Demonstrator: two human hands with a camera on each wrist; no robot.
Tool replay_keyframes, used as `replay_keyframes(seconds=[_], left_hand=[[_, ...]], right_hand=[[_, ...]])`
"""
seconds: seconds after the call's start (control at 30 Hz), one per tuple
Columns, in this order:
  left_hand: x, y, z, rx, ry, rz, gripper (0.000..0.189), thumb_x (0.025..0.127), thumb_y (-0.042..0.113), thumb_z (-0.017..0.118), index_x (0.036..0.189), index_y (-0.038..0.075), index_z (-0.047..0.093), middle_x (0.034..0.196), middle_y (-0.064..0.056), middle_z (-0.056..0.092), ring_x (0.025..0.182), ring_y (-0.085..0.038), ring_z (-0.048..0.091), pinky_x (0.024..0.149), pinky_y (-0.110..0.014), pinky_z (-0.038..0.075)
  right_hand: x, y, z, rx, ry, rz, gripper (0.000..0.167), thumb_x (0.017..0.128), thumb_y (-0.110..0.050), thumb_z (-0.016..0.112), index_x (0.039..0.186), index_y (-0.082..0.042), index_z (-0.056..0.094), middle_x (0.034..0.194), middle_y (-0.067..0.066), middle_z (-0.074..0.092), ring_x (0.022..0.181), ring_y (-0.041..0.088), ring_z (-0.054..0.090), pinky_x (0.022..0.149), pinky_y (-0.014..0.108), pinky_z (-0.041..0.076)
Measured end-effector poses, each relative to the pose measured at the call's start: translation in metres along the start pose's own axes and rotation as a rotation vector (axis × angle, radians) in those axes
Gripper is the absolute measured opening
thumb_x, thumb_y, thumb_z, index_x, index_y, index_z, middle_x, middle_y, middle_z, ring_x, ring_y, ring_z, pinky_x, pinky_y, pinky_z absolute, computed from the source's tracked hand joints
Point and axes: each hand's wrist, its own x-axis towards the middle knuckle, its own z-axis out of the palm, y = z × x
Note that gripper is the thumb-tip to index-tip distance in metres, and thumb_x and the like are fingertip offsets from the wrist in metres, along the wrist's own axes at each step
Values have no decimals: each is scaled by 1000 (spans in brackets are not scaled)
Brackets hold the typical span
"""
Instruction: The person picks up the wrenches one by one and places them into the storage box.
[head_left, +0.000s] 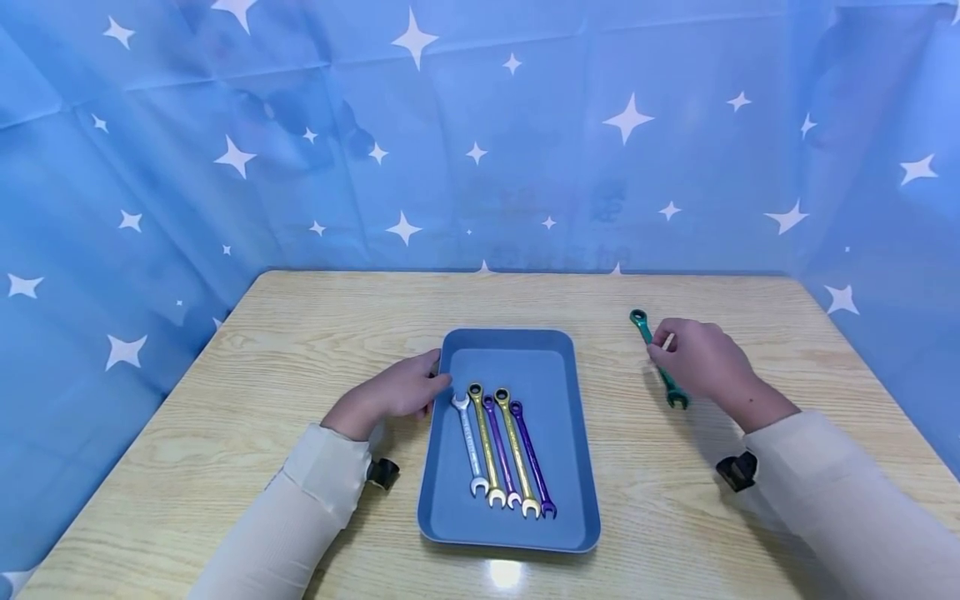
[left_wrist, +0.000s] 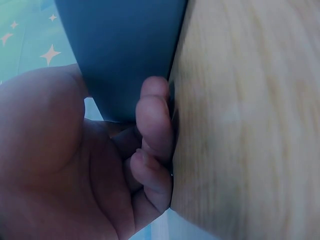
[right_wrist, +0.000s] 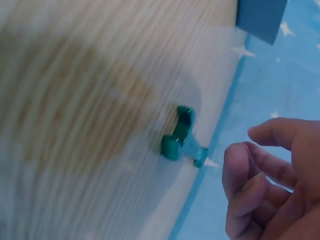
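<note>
A blue tray [head_left: 551, 450] lies on the table with several combination wrenches side by side in it: a silver wrench [head_left: 470, 442], gold ones such as this gold wrench [head_left: 517, 450], and purple ones such as this purple wrench [head_left: 533, 458]. My left hand [head_left: 402, 386] grips the tray's left side, thumb at the rim and fingers curled low against the outer wall. To the right, a green wrench [head_left: 667, 382] rests on the wood, its open end [right_wrist: 175, 137] toward me. Over its middle hovers my right hand [head_left: 701, 357], fingers loosely bent, thumb and index finger apart with nothing between them.
The light wooden table [head_left: 345, 325] ends at the back against a blue curtain [head_left: 525, 167] printed with white stars, which also hangs at the left and right. A black wrist device [head_left: 737, 471] sits under the right cuff, another black device [head_left: 384, 473] under the left.
</note>
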Motion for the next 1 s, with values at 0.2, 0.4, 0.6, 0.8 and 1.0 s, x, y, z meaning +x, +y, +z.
replay_keyframes(seconds=[0.2, 0.4, 0.6, 0.8, 1.0], left_hand=[[0, 1, -1, -12, -5, 17, 32, 106, 29, 41, 135, 16, 47, 72, -7, 62, 56, -22, 59, 66, -35, 49], [0, 0, -2, -20, -6, 17, 31, 106, 29, 41, 134, 17, 48, 72, -7, 62, 57, -23, 60, 67, -35, 50], [1, -1, 0, -25, -10, 12, 36, 106, 31, 42, 139, 18, 45, 72, -8, 62, 58, -23, 60, 66, -36, 50], [2, -2, 0, -17, -8, 7, 45, 106, 32, 42, 149, 19, 39, 71, -8, 63, 57, -24, 60, 68, -35, 50], [1, -2, 0, -11, -10, 2, 47, 106, 32, 42, 151, 19, 37, 70, -8, 63, 56, -24, 61, 70, -35, 50]], right_hand=[[4, 9, 1, -14, -53, 51, 23, 101, -24, 56, 106, -3, 63, 68, 8, 64, 50, 16, 50, 46, 31, 39], [8, 11, 3, -38, -107, 76, 24, 101, -24, 56, 107, -1, 60, 55, 2, 49, 47, 15, 41, 46, 30, 35], [12, 14, 6, -44, -172, 103, 30, 102, -26, 55, 112, 2, 55, 66, 5, 55, 54, 17, 47, 51, 30, 38], [15, 19, 7, -44, -205, 105, 29, 102, -28, 54, 103, 1, 54, 68, 7, 55, 55, 17, 48, 51, 31, 39], [17, 20, 9, -40, -259, 104, 28, 104, -30, 50, 95, -3, 51, 66, 4, 50, 53, 16, 46, 51, 31, 38]])
